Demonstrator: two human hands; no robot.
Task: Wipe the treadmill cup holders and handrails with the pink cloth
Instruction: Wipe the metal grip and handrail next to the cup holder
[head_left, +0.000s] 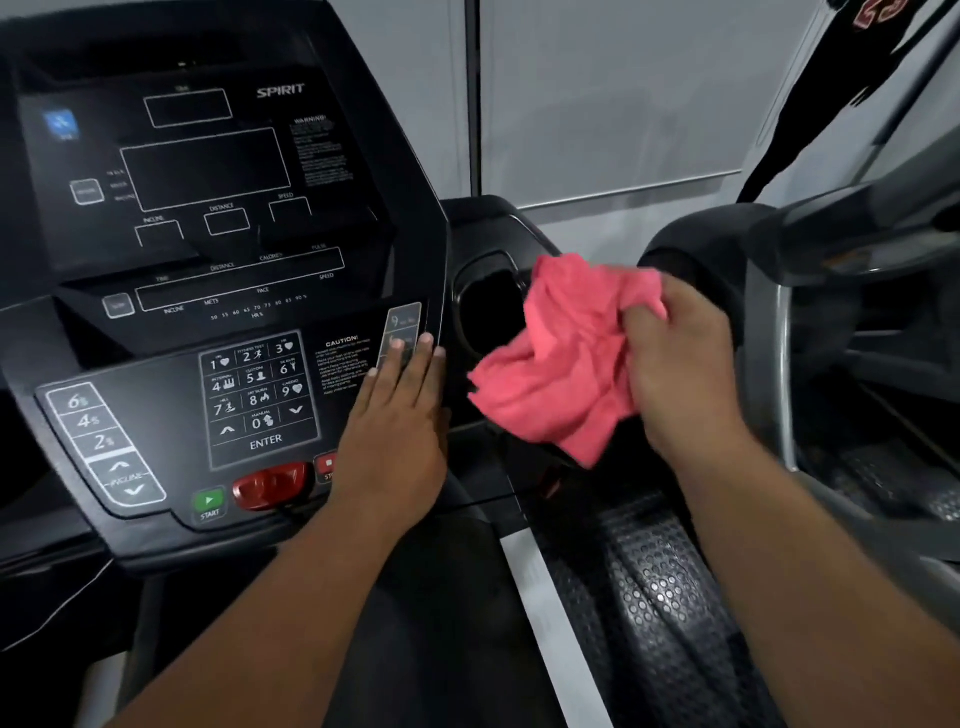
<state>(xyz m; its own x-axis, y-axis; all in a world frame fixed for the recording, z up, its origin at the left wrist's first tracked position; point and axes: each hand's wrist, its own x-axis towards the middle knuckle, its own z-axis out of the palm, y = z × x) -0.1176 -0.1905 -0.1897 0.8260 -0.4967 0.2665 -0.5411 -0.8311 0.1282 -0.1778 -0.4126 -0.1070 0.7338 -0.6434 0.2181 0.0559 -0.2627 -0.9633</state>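
The pink cloth (563, 358) hangs bunched from my right hand (685, 364), which grips its upper right part. It hovers just right of the treadmill's right cup holder (491, 306), a dark oval recess beside the console, and covers the recess's right rim. My left hand (400, 415) lies flat, fingers together, on the right side of the black console (218, 218), over the speed buttons. The handrail is hidden below the cloth and my arms.
A number keypad (260, 395), red stop knob (272, 483) and green start button (209, 501) sit left of my left hand. The treadmill's textured side rail (654, 587) runs below. A second machine (852, 291) stands close at the right, with a grey wall behind.
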